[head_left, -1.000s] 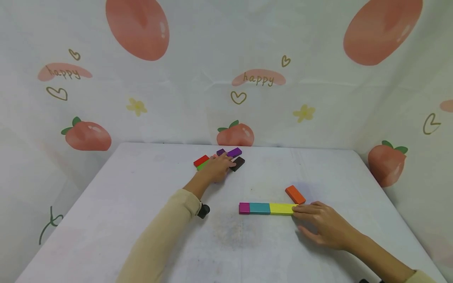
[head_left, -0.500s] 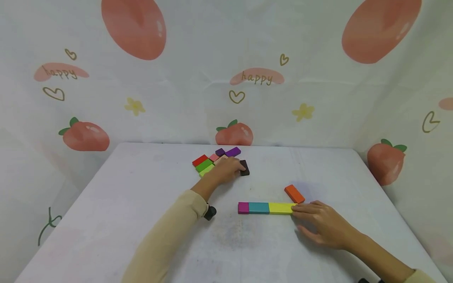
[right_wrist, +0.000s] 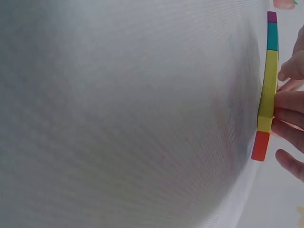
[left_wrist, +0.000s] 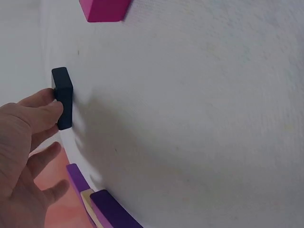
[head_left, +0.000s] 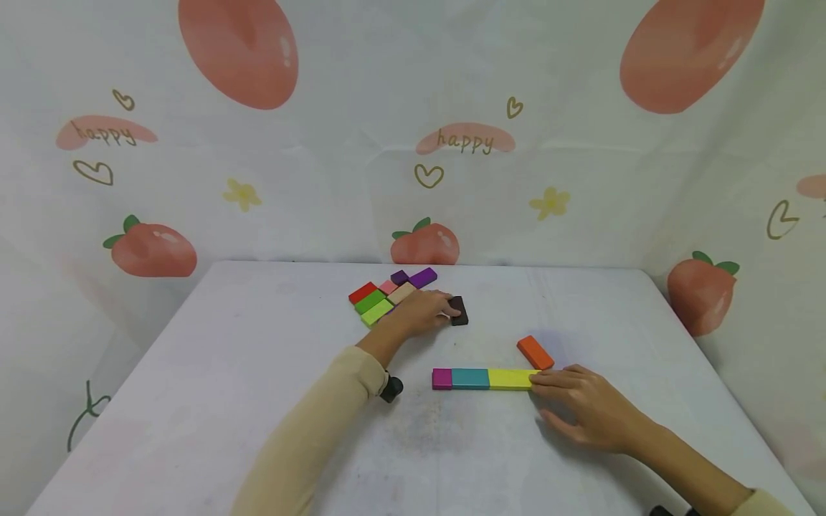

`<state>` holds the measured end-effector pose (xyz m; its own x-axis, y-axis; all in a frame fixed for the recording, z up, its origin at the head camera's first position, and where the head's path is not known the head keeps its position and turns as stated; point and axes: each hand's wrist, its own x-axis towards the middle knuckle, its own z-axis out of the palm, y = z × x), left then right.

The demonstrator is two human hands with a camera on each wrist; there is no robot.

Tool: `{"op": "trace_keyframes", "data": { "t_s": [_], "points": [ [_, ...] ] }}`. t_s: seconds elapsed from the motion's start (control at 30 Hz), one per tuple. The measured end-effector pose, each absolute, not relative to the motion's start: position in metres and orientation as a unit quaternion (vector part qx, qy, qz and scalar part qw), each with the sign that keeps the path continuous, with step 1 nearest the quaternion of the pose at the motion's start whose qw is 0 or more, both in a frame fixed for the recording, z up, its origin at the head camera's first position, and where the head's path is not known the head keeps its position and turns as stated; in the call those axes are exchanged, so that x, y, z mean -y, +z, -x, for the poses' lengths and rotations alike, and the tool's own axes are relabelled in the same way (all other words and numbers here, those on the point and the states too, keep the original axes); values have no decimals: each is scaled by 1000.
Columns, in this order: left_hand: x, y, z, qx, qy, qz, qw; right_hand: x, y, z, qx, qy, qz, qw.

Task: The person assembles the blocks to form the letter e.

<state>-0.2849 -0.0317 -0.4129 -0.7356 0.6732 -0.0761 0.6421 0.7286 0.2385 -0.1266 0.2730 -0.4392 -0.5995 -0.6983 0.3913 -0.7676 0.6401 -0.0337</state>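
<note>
In the head view my left hand (head_left: 417, 315) pinches a small black block (head_left: 459, 311) beside the pile. The left wrist view has the thumb on one side of that black block (left_wrist: 65, 102) and a finger behind it, the other fingers apart. My right hand (head_left: 590, 408) rests its fingertips on the right end of a yellow block (head_left: 506, 379), with the fingers fairly straight. That block adjoins a teal block (head_left: 470, 378) and a magenta block (head_left: 442, 378) in one row. An orange block (head_left: 535, 352) lies slanted just behind the row's right end.
Near the table's back edge, a cluster holds a red block (head_left: 363, 292), green block (head_left: 370, 302), lime block (head_left: 377, 312), pink block (head_left: 388, 287), beige block (head_left: 402, 293) and purple block (head_left: 423, 278). A printed cloth (head_left: 335, 179) hangs behind the white table (head_left: 258, 358).
My left hand has moved right from the cluster, and the black block has shifted right with it, turning somewhat. The right hand and the row stay put.
</note>
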Motion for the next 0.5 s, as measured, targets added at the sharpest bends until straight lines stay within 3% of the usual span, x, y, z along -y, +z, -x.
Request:
{"op": "trace_keyframes", "data": {
  "t_s": [0.5],
  "points": [
    [10,-416,273,-925,72,-363,81,-270,-436,125,898,92,-401,156]
  ]
}}
